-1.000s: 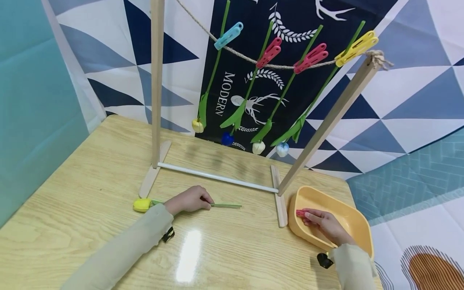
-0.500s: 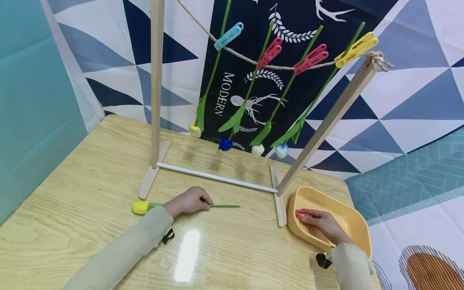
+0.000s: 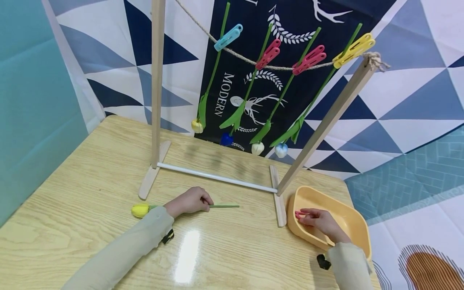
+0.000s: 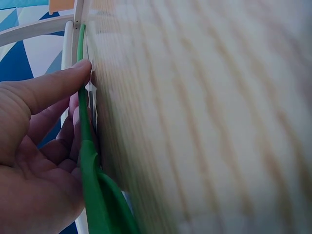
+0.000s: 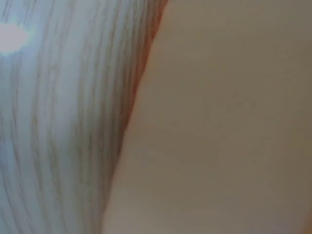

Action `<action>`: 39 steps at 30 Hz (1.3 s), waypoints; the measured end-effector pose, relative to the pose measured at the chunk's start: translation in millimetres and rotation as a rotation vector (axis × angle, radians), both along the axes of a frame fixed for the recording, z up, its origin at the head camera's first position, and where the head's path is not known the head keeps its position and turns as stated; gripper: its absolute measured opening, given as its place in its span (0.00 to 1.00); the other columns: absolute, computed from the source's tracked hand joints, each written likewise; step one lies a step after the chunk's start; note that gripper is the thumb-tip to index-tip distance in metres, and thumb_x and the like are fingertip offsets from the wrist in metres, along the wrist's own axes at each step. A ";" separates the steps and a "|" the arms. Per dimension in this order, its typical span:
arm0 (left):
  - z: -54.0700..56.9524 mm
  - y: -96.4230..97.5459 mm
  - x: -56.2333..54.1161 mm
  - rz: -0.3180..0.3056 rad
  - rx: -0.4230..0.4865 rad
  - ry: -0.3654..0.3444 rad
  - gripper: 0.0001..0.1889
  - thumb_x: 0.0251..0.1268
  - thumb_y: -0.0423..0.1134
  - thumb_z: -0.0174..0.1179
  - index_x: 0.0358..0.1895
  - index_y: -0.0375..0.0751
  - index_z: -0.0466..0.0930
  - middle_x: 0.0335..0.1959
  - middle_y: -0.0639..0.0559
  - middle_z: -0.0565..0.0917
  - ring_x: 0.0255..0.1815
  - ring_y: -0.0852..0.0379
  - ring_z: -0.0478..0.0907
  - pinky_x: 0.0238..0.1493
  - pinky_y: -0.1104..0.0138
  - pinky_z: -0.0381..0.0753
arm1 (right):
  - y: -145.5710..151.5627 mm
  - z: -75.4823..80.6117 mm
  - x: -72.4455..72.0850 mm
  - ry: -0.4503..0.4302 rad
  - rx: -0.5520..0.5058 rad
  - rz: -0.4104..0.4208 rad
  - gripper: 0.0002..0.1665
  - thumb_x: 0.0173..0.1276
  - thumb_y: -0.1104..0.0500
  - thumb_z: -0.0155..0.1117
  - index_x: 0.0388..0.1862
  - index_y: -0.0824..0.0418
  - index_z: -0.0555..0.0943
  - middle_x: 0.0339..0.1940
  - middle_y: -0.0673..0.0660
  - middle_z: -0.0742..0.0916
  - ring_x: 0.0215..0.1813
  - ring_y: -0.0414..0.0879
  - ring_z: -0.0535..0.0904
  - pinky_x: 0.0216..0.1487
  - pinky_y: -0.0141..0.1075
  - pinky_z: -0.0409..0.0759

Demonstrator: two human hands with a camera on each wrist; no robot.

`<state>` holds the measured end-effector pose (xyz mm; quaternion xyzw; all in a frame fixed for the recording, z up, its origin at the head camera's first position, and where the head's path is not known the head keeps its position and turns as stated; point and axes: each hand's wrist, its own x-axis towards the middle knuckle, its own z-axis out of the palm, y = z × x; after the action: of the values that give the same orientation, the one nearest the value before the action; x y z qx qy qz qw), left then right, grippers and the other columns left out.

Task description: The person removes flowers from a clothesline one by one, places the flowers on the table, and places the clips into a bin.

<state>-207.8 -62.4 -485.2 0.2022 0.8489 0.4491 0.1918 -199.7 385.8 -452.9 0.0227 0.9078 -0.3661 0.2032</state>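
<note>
Left grip (image 3: 192, 200) pinches slim green tulip stem (image 3: 225, 206) | right grip (image 3: 322, 222) pinches reddish plastic peg (image 3: 299, 214)

Pink clip (image 3: 298, 213) slightly turned in right grip (image 3: 320, 221) (hanging blue tulip (image 3: 226, 139) swayed back).

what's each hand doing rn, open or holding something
Left hand: closed, pinching the yellow tulip by its stem.
Right hand: closed, holding a red clip at the tub.
</note>
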 end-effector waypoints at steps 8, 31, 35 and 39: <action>3.0 0.7 3.1 0.003 0.000 0.008 0.06 0.55 0.30 0.64 0.37 0.38 0.85 0.30 0.53 0.82 0.30 0.63 0.73 0.36 0.71 0.75 | -5.9 27.3 1.1 0.111 0.091 -0.064 0.32 0.70 0.49 0.55 0.61 0.73 0.70 0.49 0.68 0.83 0.41 0.48 0.82 0.45 0.38 0.81; 100.5 -41.1 -1.4 0.142 0.017 0.233 0.09 0.61 0.38 0.62 0.41 0.39 0.84 0.32 0.52 0.84 0.34 0.59 0.76 0.35 0.70 0.75 | -98.8 131.6 13.0 0.379 -0.076 -0.013 0.25 0.67 0.45 0.58 0.53 0.63 0.78 0.44 0.55 0.84 0.39 0.33 0.81 0.42 0.23 0.78; 125.2 -50.7 -10.0 0.210 0.043 0.268 0.11 0.62 0.40 0.61 0.43 0.38 0.83 0.35 0.49 0.84 0.35 0.57 0.76 0.37 0.68 0.76 | -117.9 144.9 12.6 0.397 -0.113 0.029 0.23 0.67 0.48 0.59 0.52 0.64 0.78 0.47 0.61 0.84 0.40 0.34 0.80 0.44 0.24 0.78; 152.6 -57.7 -21.9 0.277 0.079 0.258 0.12 0.64 0.43 0.59 0.45 0.41 0.82 0.39 0.48 0.83 0.38 0.55 0.76 0.39 0.68 0.76 | -141.0 163.6 6.3 0.448 -0.143 0.090 0.21 0.67 0.49 0.60 0.50 0.62 0.80 0.47 0.61 0.84 0.40 0.36 0.81 0.43 0.26 0.79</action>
<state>-229.7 -120.1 -332.6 0.1466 0.8679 0.4745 0.0095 -193.4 244.8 -289.3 -0.1138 0.9022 -0.4158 0.0140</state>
